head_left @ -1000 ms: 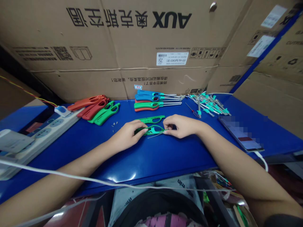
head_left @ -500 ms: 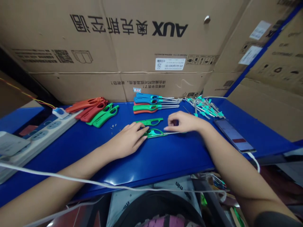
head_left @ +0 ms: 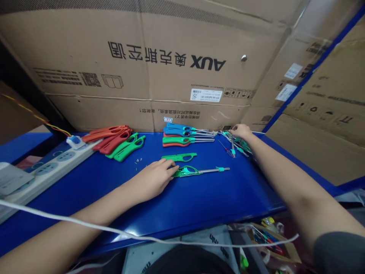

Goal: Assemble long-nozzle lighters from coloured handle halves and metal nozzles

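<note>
My left hand (head_left: pixel 155 179) is closed on the handle end of an opened green gas lighter (head_left: pixel 196 172), holding it against the blue table. Its inner teal parts show, and a metal tube with a teal piece runs out to the right. Just behind it lies a loose green handle half (head_left: pixel 182 156). My right hand (head_left: pixel 241 131) is at the back right, over a pile of metal tubes with teal fittings (head_left: pixel 241 144). Its fingers are drawn together at the pile's edge, and what they pinch, if anything, is hidden. A small screwdriver (head_left: pixel 228 151) lies beside that pile.
Finished-looking lighters (head_left: pixel 179 131) in blue, green and red are stacked at the back. Red and green handle shells (head_left: pixel 116 140) lie at the left beside a white power strip (head_left: pixel 54 165). Tiny metal pins (head_left: pixel 138 161) are scattered nearby. A white cable (head_left: pixel 114 230) crosses the front. Cardboard (head_left: pixel 159 76) walls the back.
My right hand has left the lighter's metal tube and moved back and right to the tube pile. A teal piece now shows on the tube. My left hand stays on the lighter.
</note>
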A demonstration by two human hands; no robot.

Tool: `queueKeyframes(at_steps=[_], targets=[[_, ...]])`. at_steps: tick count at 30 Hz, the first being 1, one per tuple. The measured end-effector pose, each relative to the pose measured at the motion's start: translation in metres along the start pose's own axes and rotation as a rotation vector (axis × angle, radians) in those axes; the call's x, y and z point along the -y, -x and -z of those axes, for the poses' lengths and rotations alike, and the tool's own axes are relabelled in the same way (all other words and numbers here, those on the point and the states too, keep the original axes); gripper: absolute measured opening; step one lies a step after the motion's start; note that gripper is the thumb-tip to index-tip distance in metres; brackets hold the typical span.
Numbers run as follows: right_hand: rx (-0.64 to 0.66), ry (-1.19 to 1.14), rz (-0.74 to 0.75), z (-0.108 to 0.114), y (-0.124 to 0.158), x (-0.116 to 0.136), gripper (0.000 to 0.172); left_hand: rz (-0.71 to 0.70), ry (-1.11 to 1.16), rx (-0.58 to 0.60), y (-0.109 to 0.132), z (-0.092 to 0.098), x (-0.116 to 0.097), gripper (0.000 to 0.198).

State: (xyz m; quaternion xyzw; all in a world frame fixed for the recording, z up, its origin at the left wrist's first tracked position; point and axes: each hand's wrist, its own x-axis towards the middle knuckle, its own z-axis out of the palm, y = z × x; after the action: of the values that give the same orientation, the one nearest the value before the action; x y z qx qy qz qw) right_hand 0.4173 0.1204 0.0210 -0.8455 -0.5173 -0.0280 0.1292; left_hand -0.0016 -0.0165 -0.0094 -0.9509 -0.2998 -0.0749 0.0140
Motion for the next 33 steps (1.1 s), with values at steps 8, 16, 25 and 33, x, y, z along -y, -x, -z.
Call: queueKeyframes(at_steps=[8,16,25,33], targets=[[0.101,-0.089,-0.034,-0.007,-0.006,0.003,0.032,-0.026,0.02,-0.032,0.0,-0.002,0.001,0.035],[-0.138,-0.368,0.026,0.008,0.034,0.023,0.029,-0.014,0.169,-0.051,0.0,0.001,-0.001,0.035],[0.481,-0.849,0.787,0.002,0.171,0.102,0.035,0.169,0.405,-0.343,-0.009,0.004,-0.004,0.056],[0.475,-1.043,0.819,-0.011,0.205,0.106,0.027,0.267,0.826,-0.32,-0.016,-0.008,-0.007,0.029]])
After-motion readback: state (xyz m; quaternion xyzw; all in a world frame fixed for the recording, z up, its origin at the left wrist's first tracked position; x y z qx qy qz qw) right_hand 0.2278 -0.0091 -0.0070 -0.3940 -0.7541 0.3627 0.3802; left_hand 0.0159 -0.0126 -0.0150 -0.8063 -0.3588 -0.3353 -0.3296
